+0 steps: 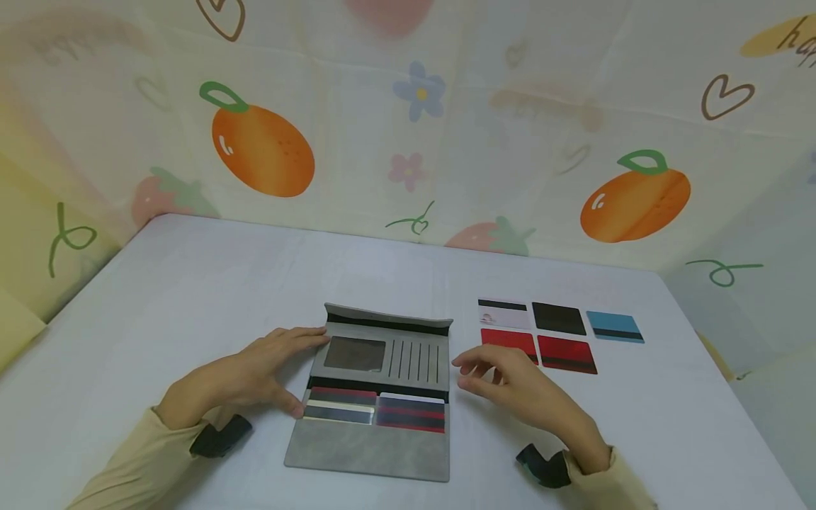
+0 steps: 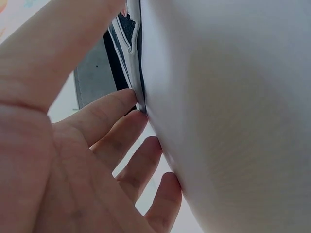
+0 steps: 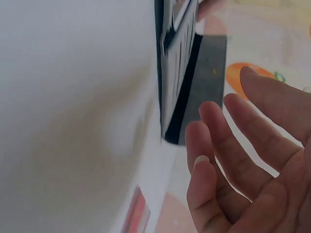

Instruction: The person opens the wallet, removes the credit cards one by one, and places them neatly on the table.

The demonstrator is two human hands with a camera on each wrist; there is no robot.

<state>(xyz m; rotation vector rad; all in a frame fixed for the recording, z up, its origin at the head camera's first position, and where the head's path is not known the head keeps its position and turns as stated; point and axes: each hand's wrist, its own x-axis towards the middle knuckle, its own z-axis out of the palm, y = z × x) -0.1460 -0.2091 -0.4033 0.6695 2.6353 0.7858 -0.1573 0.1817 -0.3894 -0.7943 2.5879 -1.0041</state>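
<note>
A grey bifold wallet lies unfolded on the white table, its far flap raised. Cards with dark stripes sit in its nearer slots, and a dark clear window is beside narrow slots in the far half. My left hand rests at the wallet's left side, thumb and fingertips at its edge. In the left wrist view, fingers reach that edge. Just right of the wallet, my right hand hovers with loosely bent fingers and nothing in them; the right wrist view shows its fingers apart from the wallet.
To the right lie loose cards in two rows: a white card, a black card and a blue card behind, red cards in front. Patterned cloth hangs behind the table.
</note>
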